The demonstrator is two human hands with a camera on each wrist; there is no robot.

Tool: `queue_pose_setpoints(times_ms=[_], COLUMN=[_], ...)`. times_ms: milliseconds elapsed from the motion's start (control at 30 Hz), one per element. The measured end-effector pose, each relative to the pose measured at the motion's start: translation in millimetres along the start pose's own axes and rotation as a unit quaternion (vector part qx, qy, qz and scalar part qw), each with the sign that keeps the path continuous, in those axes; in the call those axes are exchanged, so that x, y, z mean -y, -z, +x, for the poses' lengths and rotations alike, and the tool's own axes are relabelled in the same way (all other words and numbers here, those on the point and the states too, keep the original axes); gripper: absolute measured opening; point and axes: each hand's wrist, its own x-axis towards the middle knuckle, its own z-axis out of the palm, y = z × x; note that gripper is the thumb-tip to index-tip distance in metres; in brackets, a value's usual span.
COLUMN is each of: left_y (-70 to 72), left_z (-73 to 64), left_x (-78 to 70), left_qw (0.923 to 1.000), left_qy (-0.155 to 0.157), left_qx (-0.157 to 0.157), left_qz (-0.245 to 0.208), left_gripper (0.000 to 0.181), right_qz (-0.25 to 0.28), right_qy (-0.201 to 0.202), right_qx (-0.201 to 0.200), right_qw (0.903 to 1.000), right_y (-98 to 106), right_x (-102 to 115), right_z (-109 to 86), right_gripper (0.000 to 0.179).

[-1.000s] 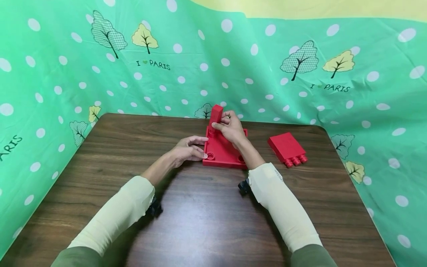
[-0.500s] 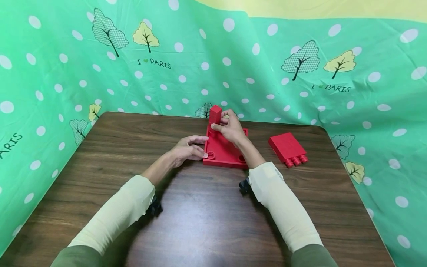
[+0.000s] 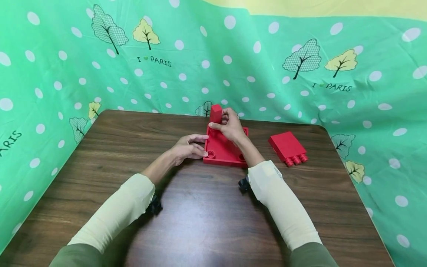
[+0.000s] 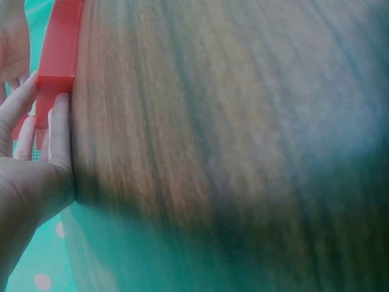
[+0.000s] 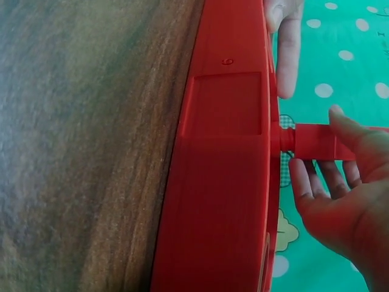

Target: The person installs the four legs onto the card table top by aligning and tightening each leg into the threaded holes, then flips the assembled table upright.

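A red tray-like base (image 3: 225, 146) with a raised rim and round corner sockets lies near the table's far edge. At its far left corner stands a square red post (image 3: 216, 111). My right hand (image 3: 231, 128) pinches the post between thumb and fingers. In the right wrist view, the post (image 5: 313, 141) meets the base (image 5: 228, 182) at a narrower ridged end, and the right hand (image 5: 352, 182) wraps its outer part. My left hand (image 3: 186, 148) rests extended fingertips against the base's left rim. In the left wrist view, the left hand (image 4: 36, 158) touches the base's outer corner (image 4: 58, 55).
To the right lies a flat red block (image 3: 287, 146) with several knobbed ends facing me. The brown wooden table (image 3: 197, 215) meets a green dotted cloth (image 3: 186, 48) at its back and sides. A socket (image 3: 211, 154) shows at the base's near left corner.
The post has turned slightly in my right hand, whose thumb has slid a little left across it. My left hand keeps its place at the base. The flat block stays put.
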Motion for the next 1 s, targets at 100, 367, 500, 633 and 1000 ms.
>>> queue_pose_setpoints(times_ms=[100, 367, 500, 633, 1000], left_y=[1.1, 3.5, 3.5, 3.2, 3.9], left_z=[0.6, 1.7, 0.5, 0.7, -0.8], left_x=[0.8, 3.5, 2.3, 1.1, -1.3], left_qw=[1.0, 1.0, 1.0, 1.0, 1.0], left_qy=[-0.002, -0.002, -0.001, -0.002, -0.004], left_qx=[0.001, 0.0, -0.001, 0.001, 0.007], left_qz=[0.0, -0.006, -0.003, -0.005, -0.003], left_gripper=[0.077, 0.077, 0.076, 0.076, 0.074], right_qz=[-0.017, -0.021, -0.026, -0.051, -0.06], right_qy=[-0.002, -0.016, -0.009, 0.001, -0.011], right_qx=[-0.007, -0.015, -0.018, -0.025, -0.039], right_qw=[0.9998, 0.9996, 0.9995, 0.9984, 0.9974], right_y=[-1, 0, 0, 0, -3], right_x=[0, 2, 3, 4, 4], right_z=[0.4, -3.4, -6.5, -9.8, -2.0], right_gripper=[0.056, 0.047, 0.044, 0.041, 0.056])
